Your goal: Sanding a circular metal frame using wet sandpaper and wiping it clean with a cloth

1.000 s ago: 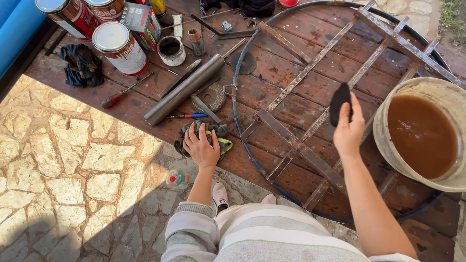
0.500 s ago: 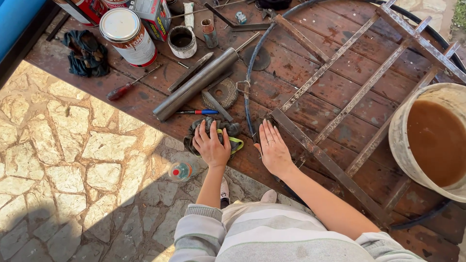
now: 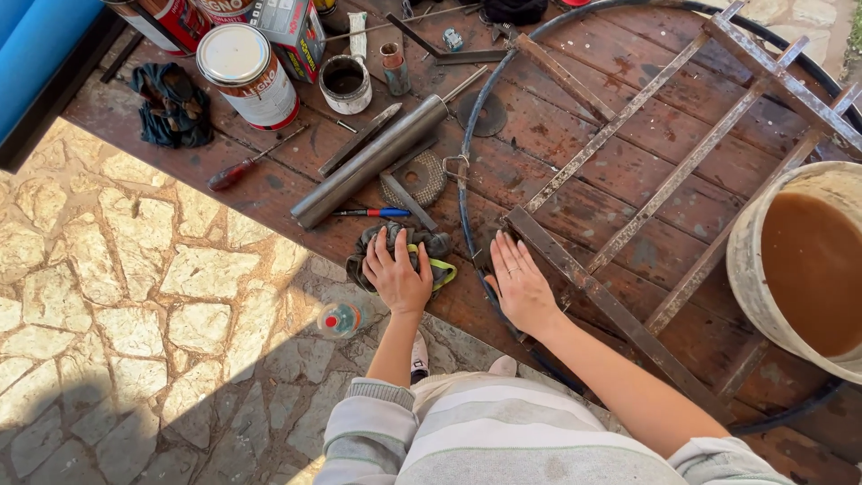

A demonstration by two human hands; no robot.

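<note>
**Pressing 2 flat palms onto a cluttered counter**

Resting near the front edge of the wooden counter [image 3: 269,193], both hands lie spread with fingers extended. The left hand [image 3: 398,277] sits palm-down on a crumpled grey work glove with yellow-green trim [image 3: 437,260], covering its middle without closing around it. The right hand [image 3: 521,286] lies flat and open just beside it, on the near curve of a dark round metal frame [image 3: 461,189] with rusty crossbars, grasping nothing.

Just beyond the glove lie a blue and red pen [image 3: 373,213], a grey metal tube [image 3: 370,162] set diagonally and a round wire brush disc [image 3: 417,177]. Further back stand a white-lidded paint can [image 3: 247,74] and a small open tin [image 3: 346,83]. A red-handled screwdriver [image 3: 238,167] and a dark rag [image 3: 172,103] lie to the left. A bucket of brown liquid [image 3: 808,269] sits at the right edge. A small plastic bottle [image 3: 339,319] lies on the stone paving below.
</note>
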